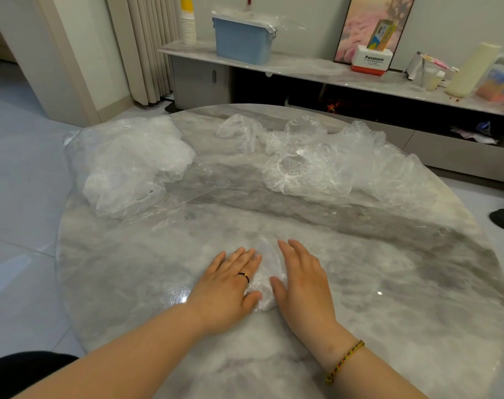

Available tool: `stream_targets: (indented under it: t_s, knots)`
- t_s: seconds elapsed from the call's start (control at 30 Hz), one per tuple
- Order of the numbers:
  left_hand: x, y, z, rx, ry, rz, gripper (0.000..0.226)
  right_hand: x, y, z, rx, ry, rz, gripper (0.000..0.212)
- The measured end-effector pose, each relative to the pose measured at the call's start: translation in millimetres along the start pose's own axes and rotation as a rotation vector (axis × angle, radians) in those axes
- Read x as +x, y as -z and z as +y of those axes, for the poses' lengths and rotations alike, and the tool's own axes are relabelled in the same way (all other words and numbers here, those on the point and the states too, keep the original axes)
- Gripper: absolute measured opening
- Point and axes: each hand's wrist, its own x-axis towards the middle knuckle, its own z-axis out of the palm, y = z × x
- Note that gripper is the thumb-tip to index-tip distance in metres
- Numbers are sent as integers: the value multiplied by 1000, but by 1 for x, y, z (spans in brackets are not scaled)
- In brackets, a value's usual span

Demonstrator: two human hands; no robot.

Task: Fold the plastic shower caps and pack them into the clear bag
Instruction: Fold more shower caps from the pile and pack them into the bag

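While both hands lie flat with fingers straight on the marble table (389, 283), the left hand (227, 286) and right hand (302, 280) press either side of a folded shower cap (266, 269) between them. Unfolded shower caps (325, 162) are heaped at far right. Far left lies the clear bag (129, 162), already holding caps.
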Motion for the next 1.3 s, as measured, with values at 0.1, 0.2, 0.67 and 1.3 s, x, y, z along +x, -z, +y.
stream_targets:
  t_s: [0.1, 0.2, 0.67, 1.3]
  knots:
    - [1, 1, 0, 28, -20, -51, 103, -1, -6, -2, -126, 47, -99, 46]
    - [2, 1, -3, 41, -23, -80, 103, -1, -1, 0, -152, 5, -275, 56]
    - [-1, 21, -13, -164, -19, -128, 78, 0, 9, 14, -78, 345, -167, 40]
    - [-60, 99, -138, -129, 626, 626, 35, 57, 19, -56, 884, -268, -49, 23]
